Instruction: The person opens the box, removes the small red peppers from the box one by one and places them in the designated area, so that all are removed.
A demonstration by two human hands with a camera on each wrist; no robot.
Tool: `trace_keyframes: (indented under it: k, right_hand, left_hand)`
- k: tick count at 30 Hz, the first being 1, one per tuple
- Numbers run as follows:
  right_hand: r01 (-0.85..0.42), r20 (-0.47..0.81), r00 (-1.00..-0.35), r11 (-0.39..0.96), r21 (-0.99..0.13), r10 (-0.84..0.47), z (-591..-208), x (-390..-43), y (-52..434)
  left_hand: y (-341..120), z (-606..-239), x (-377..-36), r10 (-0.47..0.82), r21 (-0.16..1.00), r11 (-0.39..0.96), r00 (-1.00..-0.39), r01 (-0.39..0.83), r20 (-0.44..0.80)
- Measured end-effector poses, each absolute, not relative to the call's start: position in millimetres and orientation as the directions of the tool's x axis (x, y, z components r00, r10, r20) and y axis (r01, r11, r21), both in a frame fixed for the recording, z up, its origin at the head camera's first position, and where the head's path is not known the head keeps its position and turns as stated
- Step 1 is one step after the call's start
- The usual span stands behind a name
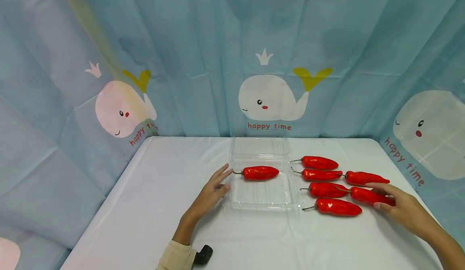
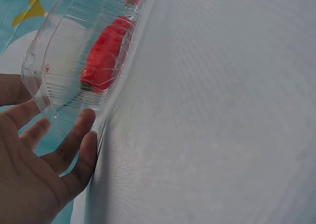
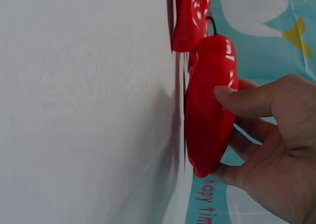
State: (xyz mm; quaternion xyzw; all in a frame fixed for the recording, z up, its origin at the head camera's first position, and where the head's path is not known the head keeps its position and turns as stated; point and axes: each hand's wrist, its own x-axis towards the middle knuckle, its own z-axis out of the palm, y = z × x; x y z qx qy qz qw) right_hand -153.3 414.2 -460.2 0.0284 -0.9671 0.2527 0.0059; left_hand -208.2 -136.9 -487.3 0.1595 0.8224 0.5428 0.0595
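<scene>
A clear plastic clamshell container [image 1: 261, 197] lies with its lid [image 1: 259, 147] folded back toward the curtain. One red pepper [image 1: 260, 173] lies across its base, green stem to the left. My left hand [image 1: 212, 191] is at the container's left side, its fingers spread and fairly straight; in the left wrist view the fingertips [image 2: 88, 116] are right at the plastic wall. On the right, my right hand [image 1: 403, 205] holds a red pepper [image 3: 210, 110] by its blunt end, thumb on one side and fingers on the other. That pepper's stem overlaps a neighbouring pepper [image 1: 325, 189].
Several more red peppers lie right of the container, among them one at the back [image 1: 319, 163] and one at the front [image 1: 338, 207], stems pointing left. A white cloth covers the table [image 1: 145, 205]. Behind it hangs a blue curtain [image 1: 196, 60] with whale prints.
</scene>
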Motion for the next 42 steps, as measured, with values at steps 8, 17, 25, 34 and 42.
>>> trace_keyframes:
  k: [8, 17, 25, 34, 42]
  right_hand:
    - [-0.070, 0.029, -0.998, 0.882, -0.465, -0.064, -464.2, -154.1, 423.4]
    - [-0.058, -0.013, -0.997, 0.882, -0.468, -0.073, -464.7, -156.7, 427.0]
    - [-0.075, -0.034, -0.994, 0.885, -0.460, -0.102, -463.9, -162.2, 430.2]
    - [-0.073, -0.027, -0.995, 0.893, -0.443, -0.095, -467.7, -164.8, 432.6]
    - [-0.070, -0.012, -0.996, 0.888, -0.454, -0.085, -466.3, -165.7, 433.1]
  left_hand:
    - [-137.5, -488.1, -207.8, 0.332, 0.916, 0.344, -0.939, 0.205, 0.085]
    - [-138.1, -487.9, -206.5, 0.333, 0.918, 0.342, -0.939, 0.201, 0.082]
    - [-138.1, -488.5, -207.3, 0.342, 0.918, 0.337, -0.936, 0.209, 0.088]
    - [-137.7, -487.7, -207.0, 0.342, 0.915, 0.339, -0.935, 0.217, 0.095]
    - [-137.3, -487.0, -207.8, 0.342, 0.914, 0.352, -0.937, 0.201, 0.075]
